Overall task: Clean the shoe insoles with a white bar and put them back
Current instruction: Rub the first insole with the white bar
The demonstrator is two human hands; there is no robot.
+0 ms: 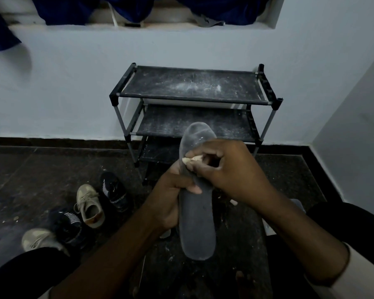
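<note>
Scrubbing the insole, gripped round its waist by the left hand above the floor, with the white bar pinched in the right hand against its far half. Next, probably: drawing the bar nearer, toward the heel

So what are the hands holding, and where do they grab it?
The left hand grips the grey insole around its middle. The right hand pinches the white bar, only its tip showing.

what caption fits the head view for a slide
Left hand holds a grey insole; right hand presses a white bar on it.
</note>
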